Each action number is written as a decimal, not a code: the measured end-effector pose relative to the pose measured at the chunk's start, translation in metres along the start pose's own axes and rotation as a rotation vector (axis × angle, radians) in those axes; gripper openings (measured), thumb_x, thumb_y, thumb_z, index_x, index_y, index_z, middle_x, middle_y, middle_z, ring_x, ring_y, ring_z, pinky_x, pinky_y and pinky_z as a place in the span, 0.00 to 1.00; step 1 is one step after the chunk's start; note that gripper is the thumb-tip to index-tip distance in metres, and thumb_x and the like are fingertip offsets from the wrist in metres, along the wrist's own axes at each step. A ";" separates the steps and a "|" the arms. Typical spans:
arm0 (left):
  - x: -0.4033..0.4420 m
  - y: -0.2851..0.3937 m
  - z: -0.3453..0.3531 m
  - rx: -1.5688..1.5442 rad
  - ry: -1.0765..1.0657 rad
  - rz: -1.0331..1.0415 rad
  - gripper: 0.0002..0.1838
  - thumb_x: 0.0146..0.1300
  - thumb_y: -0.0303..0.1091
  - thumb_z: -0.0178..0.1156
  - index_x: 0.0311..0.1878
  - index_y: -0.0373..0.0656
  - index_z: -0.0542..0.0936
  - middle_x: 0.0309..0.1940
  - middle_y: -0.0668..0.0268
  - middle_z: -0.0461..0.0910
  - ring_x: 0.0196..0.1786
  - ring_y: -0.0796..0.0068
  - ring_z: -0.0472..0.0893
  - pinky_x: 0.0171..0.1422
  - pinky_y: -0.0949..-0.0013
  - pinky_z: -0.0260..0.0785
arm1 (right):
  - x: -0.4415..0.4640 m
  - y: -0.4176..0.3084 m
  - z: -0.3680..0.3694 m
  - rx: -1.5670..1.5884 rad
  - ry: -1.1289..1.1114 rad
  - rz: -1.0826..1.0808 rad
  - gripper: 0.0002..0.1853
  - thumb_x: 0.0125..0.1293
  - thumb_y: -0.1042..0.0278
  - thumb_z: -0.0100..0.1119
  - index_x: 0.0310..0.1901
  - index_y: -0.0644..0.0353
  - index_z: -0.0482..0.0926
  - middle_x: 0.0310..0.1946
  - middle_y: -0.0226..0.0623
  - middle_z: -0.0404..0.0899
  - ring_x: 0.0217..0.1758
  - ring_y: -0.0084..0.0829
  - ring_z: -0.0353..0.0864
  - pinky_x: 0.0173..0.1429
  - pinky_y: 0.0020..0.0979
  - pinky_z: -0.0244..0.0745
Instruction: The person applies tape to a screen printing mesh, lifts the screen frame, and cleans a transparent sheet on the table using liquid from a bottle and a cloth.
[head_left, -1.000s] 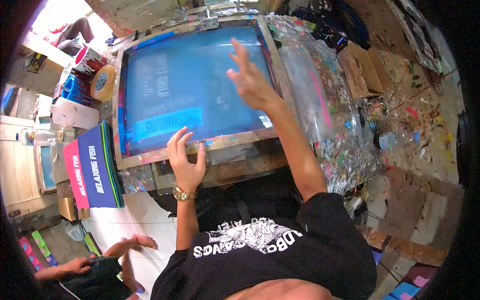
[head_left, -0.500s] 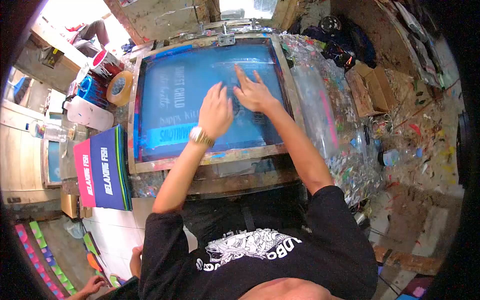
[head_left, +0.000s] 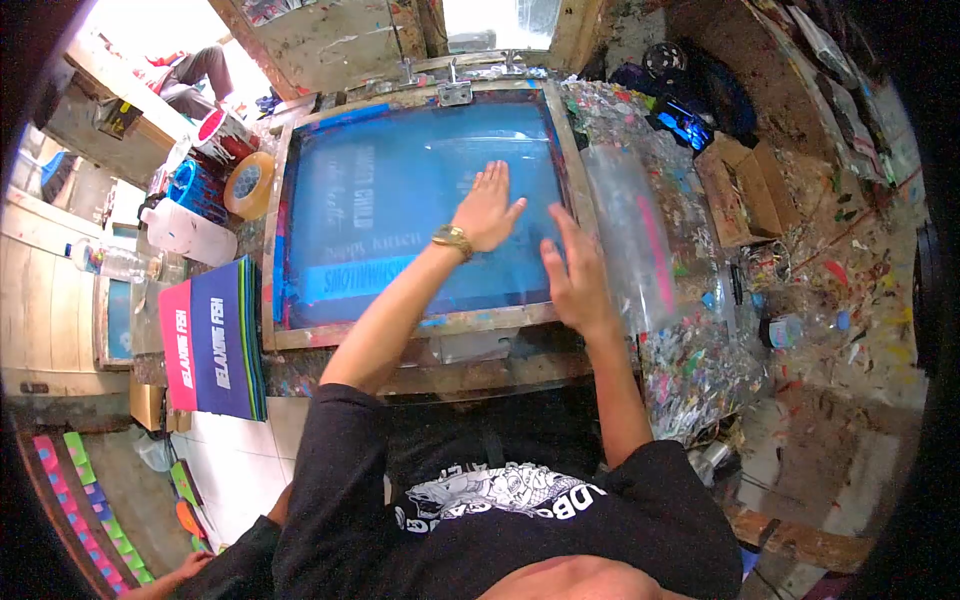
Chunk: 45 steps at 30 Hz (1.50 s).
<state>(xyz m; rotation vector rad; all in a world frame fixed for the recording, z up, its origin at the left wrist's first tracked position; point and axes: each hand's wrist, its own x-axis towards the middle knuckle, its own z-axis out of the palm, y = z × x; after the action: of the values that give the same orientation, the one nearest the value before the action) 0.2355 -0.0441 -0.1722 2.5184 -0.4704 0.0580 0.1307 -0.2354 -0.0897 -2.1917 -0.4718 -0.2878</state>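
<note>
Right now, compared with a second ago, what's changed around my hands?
Your left hand has moved forward and rightward from the near edge of the blue screen. Your right hand has drawn back toward you, from over the screen's far right part to near its right edge. Neither visibly took or released anything. The screen and the Relaxing Fish sheets stayed put.

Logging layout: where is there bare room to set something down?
Flecked tabletop looks free between the plastic and box, and nearer, below the plastic. Crowded: left of the screen by tape, jug, printed stack; and around left hand and right hand.
</note>
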 end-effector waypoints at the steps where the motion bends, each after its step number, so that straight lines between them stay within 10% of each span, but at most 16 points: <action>1: 0.003 -0.006 -0.008 0.006 0.001 0.005 0.41 0.74 0.54 0.40 0.74 0.23 0.52 0.77 0.38 0.47 0.82 0.48 0.44 0.84 0.52 0.32 | -0.006 -0.004 0.000 -0.027 -0.041 -0.017 0.26 0.72 0.58 0.49 0.65 0.68 0.70 0.66 0.54 0.71 0.69 0.51 0.68 0.75 0.46 0.56; 6: 0.006 -0.017 -0.003 0.396 0.104 0.023 0.36 0.75 0.50 0.41 0.76 0.32 0.55 0.78 0.49 0.52 0.81 0.54 0.50 0.84 0.54 0.38 | -0.042 -0.005 0.006 -0.106 -0.081 -0.050 0.25 0.71 0.58 0.51 0.62 0.68 0.72 0.64 0.53 0.71 0.66 0.54 0.70 0.74 0.47 0.59; 13: 0.012 -0.017 -0.045 0.039 -0.264 0.065 0.31 0.76 0.46 0.41 0.74 0.35 0.61 0.77 0.53 0.58 0.80 0.56 0.53 0.83 0.55 0.43 | -0.058 -0.003 0.017 -0.130 -0.053 -0.032 0.25 0.68 0.57 0.55 0.60 0.67 0.74 0.64 0.51 0.72 0.66 0.51 0.72 0.72 0.46 0.62; 15: 0.020 -0.043 0.001 0.325 0.132 0.226 0.30 0.76 0.45 0.44 0.74 0.37 0.63 0.75 0.51 0.60 0.79 0.56 0.56 0.82 0.55 0.48 | -0.056 -0.001 0.020 -0.242 -0.062 -0.064 0.27 0.68 0.53 0.55 0.59 0.66 0.75 0.64 0.50 0.73 0.66 0.49 0.72 0.73 0.47 0.61; 19: 0.014 -0.038 -0.008 0.359 0.165 0.255 0.30 0.75 0.46 0.46 0.74 0.39 0.63 0.75 0.50 0.60 0.78 0.56 0.58 0.80 0.55 0.51 | -0.059 -0.002 0.026 -0.388 -0.058 -0.175 0.29 0.68 0.47 0.55 0.57 0.66 0.77 0.64 0.50 0.73 0.68 0.47 0.71 0.74 0.49 0.59; 21: 0.005 -0.012 -0.045 -0.293 -0.157 0.106 0.29 0.76 0.47 0.47 0.74 0.41 0.64 0.76 0.50 0.58 0.78 0.54 0.57 0.80 0.57 0.52 | -0.057 0.001 0.025 -0.431 -0.183 -0.133 0.31 0.67 0.42 0.55 0.56 0.66 0.78 0.63 0.49 0.73 0.69 0.46 0.69 0.75 0.50 0.55; 30: -0.183 0.098 -0.063 0.127 0.049 0.009 0.28 0.51 0.44 0.64 0.51 0.34 0.75 0.48 0.52 0.73 0.52 0.52 0.72 0.57 0.54 0.67 | -0.055 -0.011 0.001 -0.195 -0.309 -0.054 0.22 0.60 0.54 0.64 0.49 0.61 0.78 0.55 0.44 0.75 0.62 0.43 0.71 0.67 0.45 0.61; 38: -0.184 0.076 -0.028 0.375 0.179 0.087 0.34 0.55 0.58 0.68 0.54 0.38 0.77 0.43 0.62 0.80 0.45 0.62 0.77 0.58 0.58 0.66 | -0.052 0.010 -0.088 -0.488 0.168 0.077 0.23 0.65 0.57 0.61 0.56 0.62 0.75 0.60 0.49 0.72 0.66 0.50 0.68 0.72 0.50 0.58; 45: -0.182 0.107 -0.069 0.662 0.463 0.139 0.37 0.58 0.65 0.64 0.59 0.44 0.78 0.54 0.66 0.80 0.64 0.66 0.75 0.73 0.39 0.45 | -0.076 0.043 -0.111 -0.506 0.161 0.260 0.21 0.73 0.57 0.52 0.61 0.62 0.74 0.63 0.48 0.72 0.70 0.48 0.66 0.75 0.45 0.55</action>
<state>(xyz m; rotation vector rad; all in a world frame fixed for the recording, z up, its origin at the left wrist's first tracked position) 0.0318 -0.0314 -0.0836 2.9558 -0.4834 0.9689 0.0761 -0.3649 -0.0800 -2.6575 -0.0152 -0.4765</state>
